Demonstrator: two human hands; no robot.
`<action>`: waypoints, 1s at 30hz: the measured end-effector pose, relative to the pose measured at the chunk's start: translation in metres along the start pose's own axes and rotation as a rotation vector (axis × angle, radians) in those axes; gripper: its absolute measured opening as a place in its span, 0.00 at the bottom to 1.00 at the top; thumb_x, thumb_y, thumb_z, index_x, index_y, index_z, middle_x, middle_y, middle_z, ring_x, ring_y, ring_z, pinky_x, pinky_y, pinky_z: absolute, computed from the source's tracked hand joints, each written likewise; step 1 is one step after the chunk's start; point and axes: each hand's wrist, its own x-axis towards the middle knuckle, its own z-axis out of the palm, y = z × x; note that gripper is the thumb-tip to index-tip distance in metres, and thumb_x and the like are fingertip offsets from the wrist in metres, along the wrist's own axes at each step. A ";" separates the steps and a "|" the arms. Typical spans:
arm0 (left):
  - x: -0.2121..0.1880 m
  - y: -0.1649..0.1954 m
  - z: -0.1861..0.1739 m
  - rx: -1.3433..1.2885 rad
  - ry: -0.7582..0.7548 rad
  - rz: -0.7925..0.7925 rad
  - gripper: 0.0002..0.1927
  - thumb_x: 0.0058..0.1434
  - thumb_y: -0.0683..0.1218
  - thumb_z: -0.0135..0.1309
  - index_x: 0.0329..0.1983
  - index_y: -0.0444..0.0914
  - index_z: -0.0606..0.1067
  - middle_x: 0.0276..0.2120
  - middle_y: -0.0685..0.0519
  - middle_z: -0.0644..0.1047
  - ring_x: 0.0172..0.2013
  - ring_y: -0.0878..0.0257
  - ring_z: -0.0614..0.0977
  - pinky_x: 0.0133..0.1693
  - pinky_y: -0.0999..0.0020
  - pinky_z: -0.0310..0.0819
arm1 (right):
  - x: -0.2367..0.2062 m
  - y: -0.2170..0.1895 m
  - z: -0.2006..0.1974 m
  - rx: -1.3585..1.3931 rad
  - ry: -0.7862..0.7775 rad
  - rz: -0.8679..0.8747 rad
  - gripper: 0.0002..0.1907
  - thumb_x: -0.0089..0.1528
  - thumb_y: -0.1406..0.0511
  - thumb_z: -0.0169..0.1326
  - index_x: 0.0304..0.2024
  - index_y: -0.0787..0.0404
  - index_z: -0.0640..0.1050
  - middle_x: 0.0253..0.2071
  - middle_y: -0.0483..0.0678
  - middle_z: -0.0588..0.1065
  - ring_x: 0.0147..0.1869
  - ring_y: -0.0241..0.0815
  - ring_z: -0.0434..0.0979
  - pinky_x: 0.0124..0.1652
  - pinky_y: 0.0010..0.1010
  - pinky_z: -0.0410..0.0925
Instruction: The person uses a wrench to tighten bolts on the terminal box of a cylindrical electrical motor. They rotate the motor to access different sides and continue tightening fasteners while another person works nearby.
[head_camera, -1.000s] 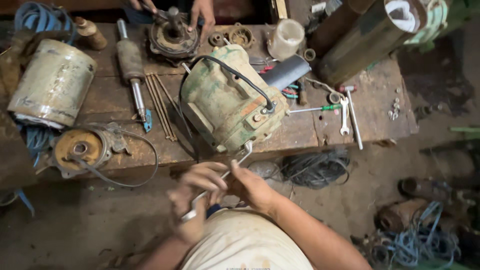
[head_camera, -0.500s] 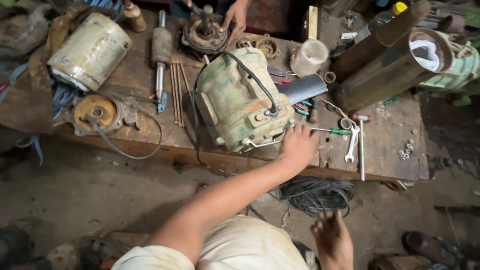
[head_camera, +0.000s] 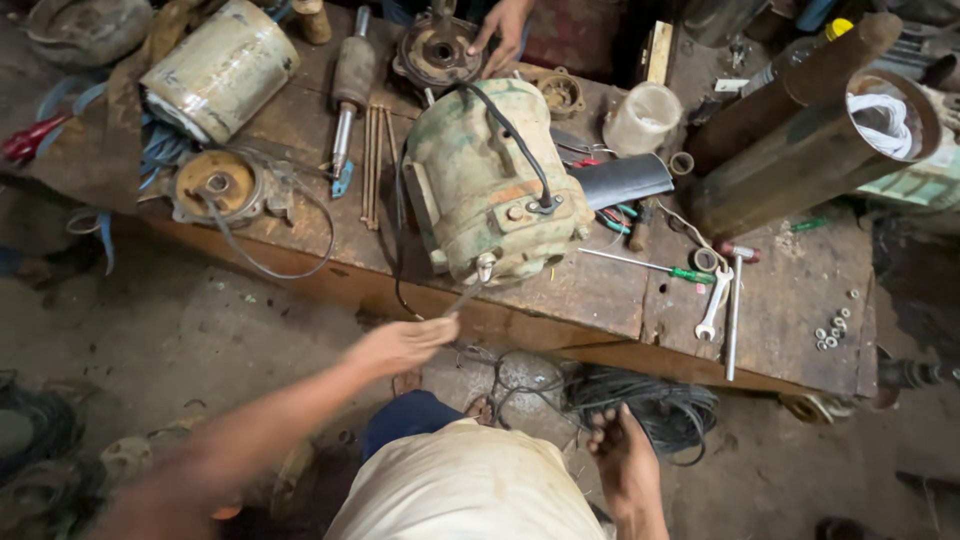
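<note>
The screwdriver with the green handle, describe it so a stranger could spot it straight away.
Start at the big pale green electric motor in the middle of the wooden workbench. Just to its right lies the thin screwdriver with a green handle, beside a silver open-ended spanner. Nothing else beside the motor pairs a bare shaft with a green grip.

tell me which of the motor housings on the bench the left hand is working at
The big green motor at the middle of the bench edge. The left hand holds a thin tool to its front; the cream cylindrical housing lies far left, untouched.
</note>
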 end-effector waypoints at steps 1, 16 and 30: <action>-0.025 -0.016 -0.011 -0.046 0.016 0.065 0.27 0.55 0.47 0.49 0.58 0.35 0.75 0.70 0.51 0.65 0.72 0.56 0.58 0.72 0.58 0.45 | 0.000 -0.004 0.010 -0.023 -0.031 0.009 0.13 0.69 0.55 0.49 0.37 0.57 0.73 0.33 0.45 0.75 0.34 0.39 0.70 0.38 0.33 0.64; -0.073 -0.134 -0.145 -0.974 1.015 -0.776 0.19 0.71 0.53 0.50 0.27 0.38 0.71 0.42 0.43 0.75 0.46 0.49 0.80 0.49 0.58 0.77 | -0.030 -0.053 0.147 -0.696 -0.055 -0.639 0.13 0.72 0.60 0.50 0.42 0.64 0.76 0.34 0.49 0.75 0.39 0.41 0.72 0.39 0.30 0.66; 0.007 -0.227 -0.168 -1.711 1.212 -0.292 0.25 0.72 0.54 0.46 0.19 0.39 0.65 0.20 0.53 0.67 0.20 0.58 0.70 0.26 0.60 0.59 | 0.037 -0.165 0.360 -1.070 -0.439 -1.242 0.26 0.74 0.54 0.34 0.55 0.65 0.77 0.63 0.55 0.74 0.69 0.54 0.73 0.67 0.38 0.63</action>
